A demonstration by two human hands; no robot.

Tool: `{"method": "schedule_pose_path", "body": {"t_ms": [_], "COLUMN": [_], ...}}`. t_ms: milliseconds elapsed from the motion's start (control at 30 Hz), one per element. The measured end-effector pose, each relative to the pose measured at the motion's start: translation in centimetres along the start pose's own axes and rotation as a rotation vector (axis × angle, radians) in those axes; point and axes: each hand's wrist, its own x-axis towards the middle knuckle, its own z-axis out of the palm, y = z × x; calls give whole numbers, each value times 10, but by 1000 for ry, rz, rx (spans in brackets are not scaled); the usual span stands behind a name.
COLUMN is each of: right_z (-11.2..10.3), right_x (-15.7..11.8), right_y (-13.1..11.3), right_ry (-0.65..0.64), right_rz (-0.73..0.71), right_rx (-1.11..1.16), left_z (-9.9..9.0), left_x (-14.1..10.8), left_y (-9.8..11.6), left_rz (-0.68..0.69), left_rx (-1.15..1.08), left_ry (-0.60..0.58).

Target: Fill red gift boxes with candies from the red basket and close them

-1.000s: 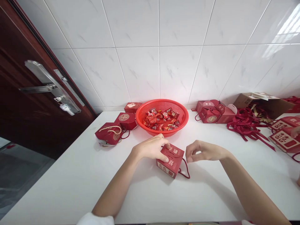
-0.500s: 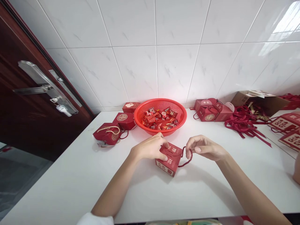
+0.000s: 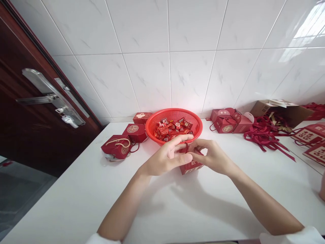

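A small red box (image 3: pixel 191 166) with pale characters stands near the middle of the white table, just in front of the red basket (image 3: pixel 198 122) of wrapped sweets. Both hands meet over its top and hide much of it. My left hand (image 3: pixel 169 157) comes from the left with thumb and fingers brought to the dark red cord (image 3: pixel 187 146) above the box. From the right, my right hand (image 3: pixel 210 156) pinches at the same cord, its fingertips touching those of my left hand.
Red boxes (image 3: pixel 115 147) stand left of the basket, others (image 3: pixel 225 121) at the back right. Red ribbons (image 3: pixel 262 132) lie by a cardboard box (image 3: pixel 299 113). Flat red packages (image 3: pixel 308 134) and part of another person's arm (image 3: pixel 322 189) are at the right edge.
The box has turned and shifted slightly right and away from me. My left hand has gone from the box's top to the cord, and my right hand has moved left to meet it.
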Motion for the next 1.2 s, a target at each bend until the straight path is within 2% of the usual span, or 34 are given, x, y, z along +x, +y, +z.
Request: {"method": "schedule_pose_path", "body": {"t_ms": [100,200,333,400,500,600,733,867,1033,1200], "right_z": [13,21,17,7,-19,-53,-97,-129,-149,-147], "right_x": [2,2,1,2,4,6,13,25,39,41], "right_y": [3,8,15,19,26,39,71,111,147,164], "right_ry": [76,116,216,269,360,548,654,774,905,965], "right_rz": [38,43,8,-2,58,66,83,116,134,192], "right_rx": [-86,-68,-19,18,79,51,50,46,-7,-165], "left_z": [5,8,8,7,0,-15,-38,-58,-75,-83], "left_x": [0,1,2,2,3,4,10,18,28,30], "left_y": [-4,-8,-10,-9,-7,-7,-14,-29,-54,-62], "left_rz": [30,86,105,80,51,81,105,103,82,33], "left_rx": [-13,43,91,131,206,339,464,500,520,525], "left_ry": [-24,-30,-36,-22,23,123,243,318,389,392]}}
